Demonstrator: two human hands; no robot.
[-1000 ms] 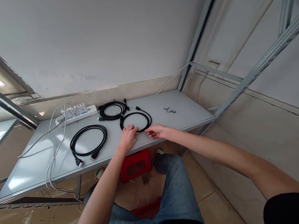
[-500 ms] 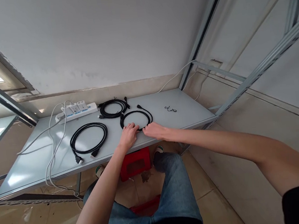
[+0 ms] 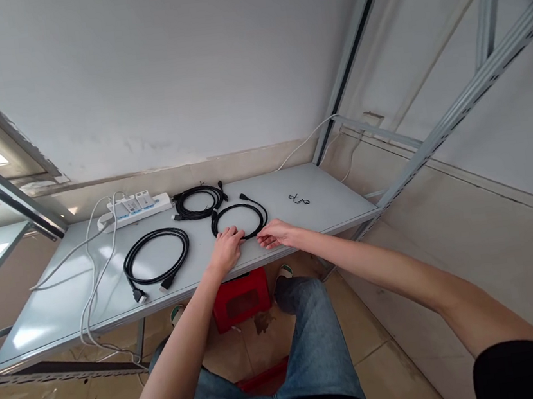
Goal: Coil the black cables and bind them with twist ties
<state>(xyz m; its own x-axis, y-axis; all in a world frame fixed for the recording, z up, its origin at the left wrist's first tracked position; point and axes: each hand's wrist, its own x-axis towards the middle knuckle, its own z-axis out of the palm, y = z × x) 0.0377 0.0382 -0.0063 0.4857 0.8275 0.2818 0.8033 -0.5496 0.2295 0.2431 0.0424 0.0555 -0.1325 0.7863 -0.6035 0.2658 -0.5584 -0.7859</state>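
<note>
A coiled black cable (image 3: 238,205) lies on the shelf in front of me, one connector end sticking up at its far right. My left hand (image 3: 226,247) rests on the near left part of this coil, fingers bent and closed over it. Just right of it, my right hand (image 3: 275,233) is at the coil's near right edge, its fingers loosely bent and apart. Whether the right fingertips touch the cable is hard to see. To the left lies another coiled black cable (image 3: 184,237), both plugs toward me. Behind is a thicker black cable bundle (image 3: 181,208).
A white power strip (image 3: 160,205) with plugged-in adapters stands at the back left, and white cords (image 3: 91,273) trail over the grey shelf's (image 3: 317,213) front edge. Thin black ties (image 3: 298,200) lie on the right. Metal uprights flank the shelf; a red stool (image 3: 219,309) is below.
My right hand has loosened from a closed grip, its fingers now spreading at the coil's edge. My left hand stays on the coil. The view has shifted slightly.
</note>
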